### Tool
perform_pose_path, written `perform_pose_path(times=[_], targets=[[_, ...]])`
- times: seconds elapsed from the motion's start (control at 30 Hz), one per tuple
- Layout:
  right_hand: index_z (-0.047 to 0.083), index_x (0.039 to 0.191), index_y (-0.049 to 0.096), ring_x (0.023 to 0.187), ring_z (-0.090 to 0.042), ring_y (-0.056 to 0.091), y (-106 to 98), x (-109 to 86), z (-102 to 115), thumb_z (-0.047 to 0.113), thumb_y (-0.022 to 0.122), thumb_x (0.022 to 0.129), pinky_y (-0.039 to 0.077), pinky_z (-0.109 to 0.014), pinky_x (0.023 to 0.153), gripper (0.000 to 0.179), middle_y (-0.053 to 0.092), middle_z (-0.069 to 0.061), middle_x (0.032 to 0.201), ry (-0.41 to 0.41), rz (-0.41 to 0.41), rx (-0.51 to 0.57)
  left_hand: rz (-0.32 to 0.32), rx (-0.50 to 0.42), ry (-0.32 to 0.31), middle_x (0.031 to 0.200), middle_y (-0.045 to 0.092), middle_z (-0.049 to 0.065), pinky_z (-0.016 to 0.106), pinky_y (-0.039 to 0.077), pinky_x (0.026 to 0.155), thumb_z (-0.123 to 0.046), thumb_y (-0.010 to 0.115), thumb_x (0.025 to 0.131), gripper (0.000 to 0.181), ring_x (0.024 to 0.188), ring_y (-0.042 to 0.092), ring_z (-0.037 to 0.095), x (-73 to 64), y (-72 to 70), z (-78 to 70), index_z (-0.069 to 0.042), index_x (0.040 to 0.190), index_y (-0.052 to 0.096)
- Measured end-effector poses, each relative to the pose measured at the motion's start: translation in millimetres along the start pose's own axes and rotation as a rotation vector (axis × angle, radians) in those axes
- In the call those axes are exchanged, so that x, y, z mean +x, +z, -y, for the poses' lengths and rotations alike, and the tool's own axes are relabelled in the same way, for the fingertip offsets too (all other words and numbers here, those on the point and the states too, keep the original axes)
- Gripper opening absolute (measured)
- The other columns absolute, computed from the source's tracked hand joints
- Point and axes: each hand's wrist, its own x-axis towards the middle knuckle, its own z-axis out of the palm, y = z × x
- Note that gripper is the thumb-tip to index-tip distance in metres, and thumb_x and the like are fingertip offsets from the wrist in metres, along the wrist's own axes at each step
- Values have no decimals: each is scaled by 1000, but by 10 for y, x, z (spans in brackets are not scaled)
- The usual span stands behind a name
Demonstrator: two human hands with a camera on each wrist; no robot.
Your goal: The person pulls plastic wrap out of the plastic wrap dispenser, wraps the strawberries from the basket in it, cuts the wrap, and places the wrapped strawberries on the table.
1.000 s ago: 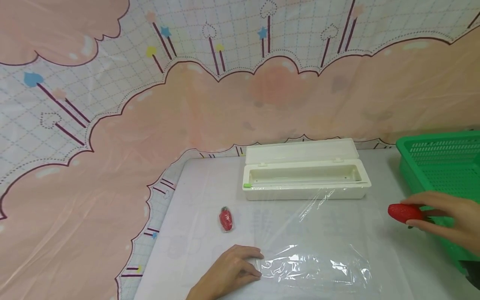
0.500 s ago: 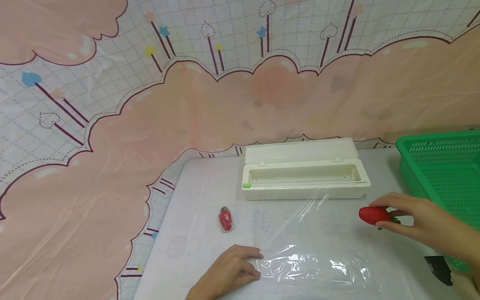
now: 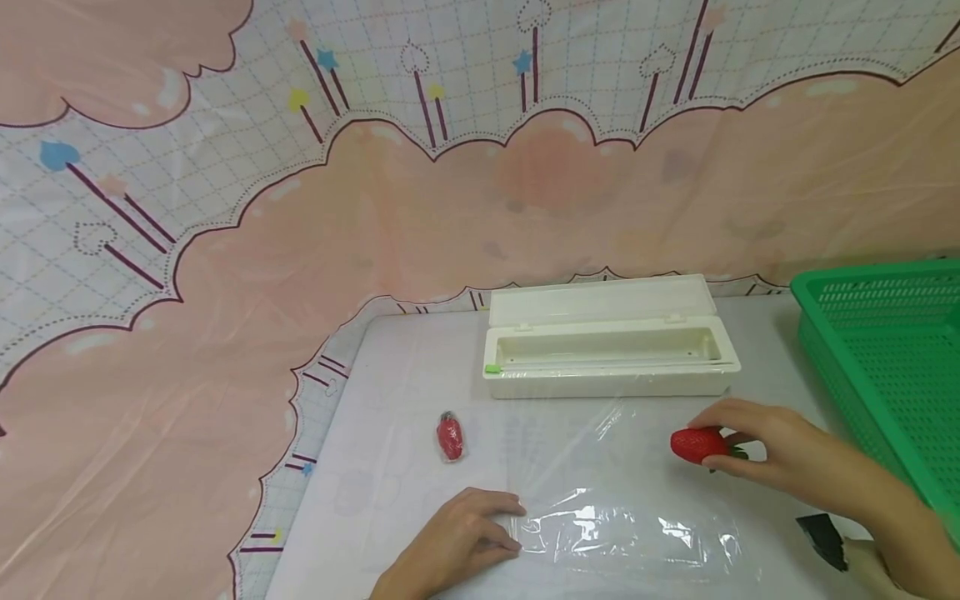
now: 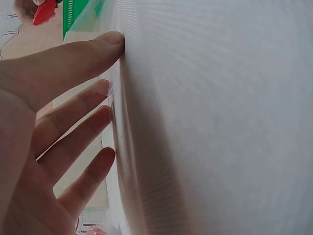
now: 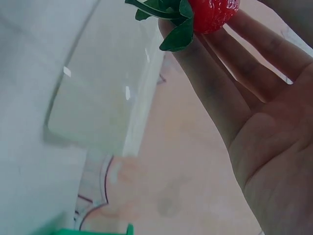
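A red strawberry (image 3: 694, 446) with green leaves is pinched between the thumb and fingers of my right hand (image 3: 783, 450), held over the right part of a clear plastic wrap sheet (image 3: 637, 529). The right wrist view shows its leaves (image 5: 178, 36) beside the fingers. My left hand (image 3: 455, 537) rests its fingertips at the wrap's left edge; in the left wrist view the thumb (image 4: 98, 49) and fingers are spread and fairly straight against it. The wrap extends from a white cling film dispenser (image 3: 607, 385), whose lid stands raised. A smaller wrapped strawberry (image 3: 450, 437) lies left of the sheet.
A green plastic basket (image 3: 847, 383) stands at the right, beside my right forearm. The white table (image 3: 375, 367) meets a peach, candle-patterned cloth (image 3: 420, 225) behind the dispenser. A black piece (image 3: 823, 540) shows below my right wrist.
My right hand has carried the strawberry leftward from beside the basket to over the wrap. The left hand stays at the wrap's edge.
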Motion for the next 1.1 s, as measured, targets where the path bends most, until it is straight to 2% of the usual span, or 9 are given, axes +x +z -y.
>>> perform_pose_path(times=[0.13, 0.27, 0.47, 0.73, 0.87, 1.1], targets=[[19, 112, 66, 89, 1, 63, 84, 59, 61, 11, 84, 77, 57, -19, 71, 40, 65, 10, 106, -45, 47, 43, -7, 4, 12, 119, 68, -12, 23, 47, 99, -27, 85, 78, 10, 118, 59, 7, 2, 3, 8, -31, 87, 81], [18, 112, 66, 89, 1, 63, 172, 124, 127, 11, 81, 80, 58, -21, 72, 36, 65, 10, 106, -56, 107, 94, -15, 6, 18, 118, 68, -11, 24, 48, 99, -27, 85, 78, 10, 119, 60, 7, 11, 6, 12, -30, 86, 81], [20, 111, 67, 89, 0, 62, 315, 210, 236, 17, 79, 84, 58, -21, 74, 30, 63, 13, 105, -14, 200, 137, -8, -10, 1, 118, 69, -11, 27, 50, 98, -26, 85, 78, 10, 118, 60, 8, 7, -5, 3, -29, 86, 82], [19, 109, 70, 85, 0, 56, 560, 304, 377, 22, 80, 83, 55, -19, 72, 28, 62, 15, 101, 33, 284, 168, -10, -11, -9, 118, 69, -10, 26, 49, 97, -26, 86, 77, 9, 117, 60, 8, -9, -7, -6, -29, 84, 81], [17, 108, 71, 83, 1, 53, 691, 316, 408, 22, 80, 84, 53, -18, 70, 26, 63, 15, 99, 23, 303, 163, -5, -23, -17, 118, 69, -10, 27, 50, 97, -26, 85, 78, 9, 116, 61, 8, -8, -15, -16, -28, 85, 82], [17, 106, 71, 81, 3, 53, 824, 316, 405, 25, 79, 85, 52, -19, 69, 24, 63, 16, 97, -30, 290, 149, 3, -25, -23, 119, 69, -10, 27, 50, 97, -26, 85, 78, 9, 116, 60, 8, 5, -13, -22, -28, 86, 82]])
